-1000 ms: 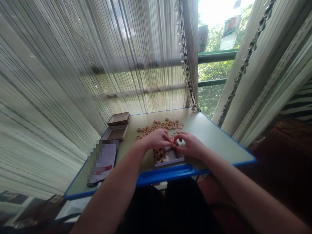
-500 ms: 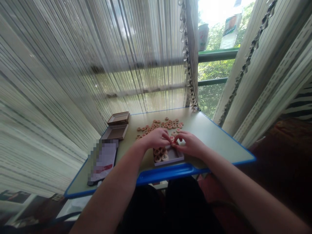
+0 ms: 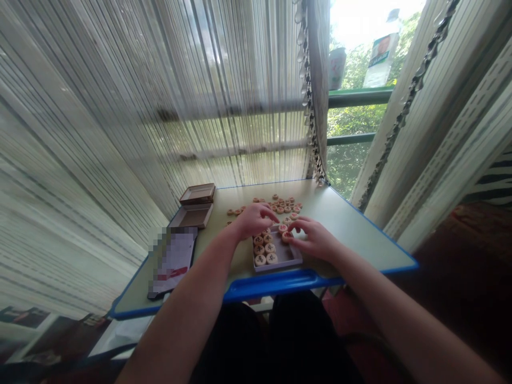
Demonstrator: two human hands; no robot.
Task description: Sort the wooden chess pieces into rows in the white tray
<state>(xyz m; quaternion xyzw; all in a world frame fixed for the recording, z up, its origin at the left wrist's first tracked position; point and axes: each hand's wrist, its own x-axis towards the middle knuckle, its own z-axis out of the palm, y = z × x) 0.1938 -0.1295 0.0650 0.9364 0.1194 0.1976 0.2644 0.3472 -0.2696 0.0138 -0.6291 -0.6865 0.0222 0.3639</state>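
Note:
A shallow white box (image 3: 281, 265) lies near the front of the table. Two columns of black-lettered Chinese chess pieces (image 3: 270, 248) fill its left side. My right hand (image 3: 312, 238) pinches a red-lettered Chinese chess piece (image 3: 286, 235) at the far right part of the box. Another red-lettered piece (image 3: 282, 228) lies just beyond that one. Over the far left corner of the box hovers my left hand (image 3: 256, 220), fingers apart and nothing visible in them. It hides some of the loose Chinese chess pieces (image 3: 280, 208) behind it.
Two open box parts, a brown-edged tray (image 3: 198, 192) and a paler tray (image 3: 194, 216), lie at the back left. A phone-like device (image 3: 176, 261) is on the left, partly pixelated. The table (image 3: 360, 240) has a blue edge, with string curtains (image 3: 240, 80) behind.
My left hand has lifted away from my right and moved left, its fingers parting. More of the black-lettered pieces now show. My right hand remains at the red-lettered piece. The camera view shifted slightly.

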